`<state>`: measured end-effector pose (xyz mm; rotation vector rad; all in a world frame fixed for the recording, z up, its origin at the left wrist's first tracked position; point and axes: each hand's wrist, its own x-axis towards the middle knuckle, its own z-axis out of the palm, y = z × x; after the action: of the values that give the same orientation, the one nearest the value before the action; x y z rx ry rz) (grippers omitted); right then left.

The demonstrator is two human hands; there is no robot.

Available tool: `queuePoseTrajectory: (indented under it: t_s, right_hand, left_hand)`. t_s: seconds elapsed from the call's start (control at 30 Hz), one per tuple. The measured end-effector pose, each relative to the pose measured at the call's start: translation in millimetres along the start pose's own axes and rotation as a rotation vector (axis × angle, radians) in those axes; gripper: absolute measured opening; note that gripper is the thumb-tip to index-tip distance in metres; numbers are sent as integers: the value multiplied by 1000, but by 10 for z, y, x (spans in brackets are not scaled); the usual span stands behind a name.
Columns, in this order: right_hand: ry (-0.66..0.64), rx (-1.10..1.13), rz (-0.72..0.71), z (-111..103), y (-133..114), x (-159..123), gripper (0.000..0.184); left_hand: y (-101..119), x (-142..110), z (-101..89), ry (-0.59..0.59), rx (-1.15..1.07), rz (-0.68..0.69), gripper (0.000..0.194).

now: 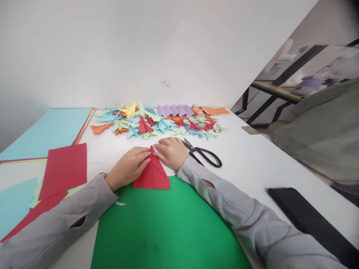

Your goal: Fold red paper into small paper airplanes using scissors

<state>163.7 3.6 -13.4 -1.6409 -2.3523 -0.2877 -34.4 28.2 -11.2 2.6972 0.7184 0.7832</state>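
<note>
A red sheet of paper [151, 176], folded to a point at its far end, lies with its wide near edge over the green mat [168, 224]. My left hand [129, 164] grips its left side near the tip, thumb and fingers resting on the folded layers. On the other side, my right hand [173, 152] has its fingers bent at the tip and its thumb on the right edge. The fingers partly cover the tip. Black-handled scissors [207, 154] lie just right of my right hand, partly hidden by the wrist.
Folded paper planes [144, 125] in several colours are heaped along the wall, beside a pleated purple paper [175, 111]. Red sheets [66, 166] and large light-blue sheets [47, 130] lie left. A black flat object [303, 213] is at right; a person's sleeve [328, 123] shows beyond the table.
</note>
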Motion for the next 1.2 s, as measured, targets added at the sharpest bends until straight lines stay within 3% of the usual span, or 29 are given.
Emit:
queuePoseTrajectory:
  t_s: [0.23, 0.97, 1.2]
  right_hand:
    - [-19, -71, -52, -35, -15, -2, 39]
    - [-86, -171, -92, -141, -98, 14, 38]
    - [-99, -154, -72, -130, -104, 7, 39]
  left_hand:
    - [0, 1, 19, -84, 74, 5, 35]
    - [18, 49, 9, -157, 24, -15, 37]
    - [2, 29, 15, -190, 186, 102, 37]
